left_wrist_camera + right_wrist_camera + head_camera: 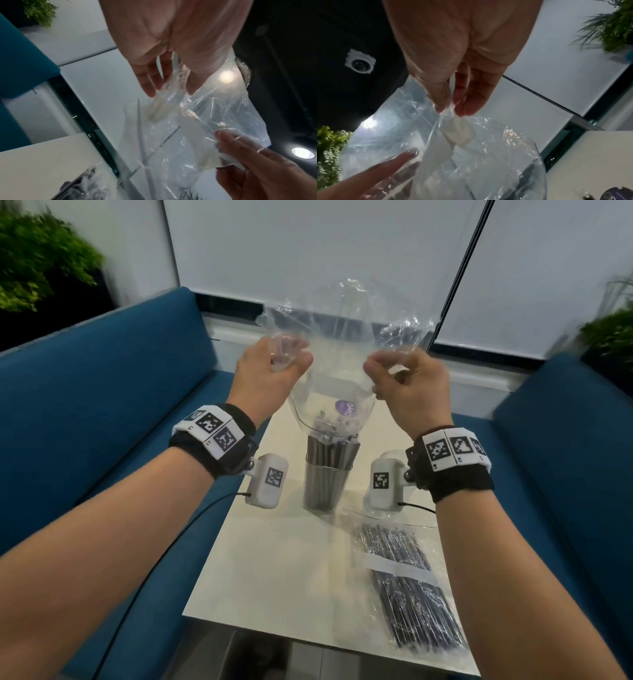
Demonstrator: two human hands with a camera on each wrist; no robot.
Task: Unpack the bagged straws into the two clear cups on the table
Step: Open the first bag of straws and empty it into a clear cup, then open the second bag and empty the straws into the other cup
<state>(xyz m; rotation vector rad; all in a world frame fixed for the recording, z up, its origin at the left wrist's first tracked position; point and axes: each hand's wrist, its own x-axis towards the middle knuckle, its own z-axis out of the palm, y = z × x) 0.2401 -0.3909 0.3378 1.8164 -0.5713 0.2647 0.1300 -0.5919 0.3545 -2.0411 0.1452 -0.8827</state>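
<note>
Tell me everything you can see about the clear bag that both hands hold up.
The bag is thin, clear, crinkled plastic with a purple round sticker low on its front. It hangs upside down above the table: the left hand and right hand each pinch an upper corner. Its open mouth drapes over the dark straws standing in a clear cup. Otherwise it looks almost empty.

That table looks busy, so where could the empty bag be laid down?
The near left part of the table is bare, bordered by its left edge, the cup of straws behind and the bagged straws to the right. The right side is crowded: those bags fill it, and a second clear cup hides behind the right wrist camera.
</note>
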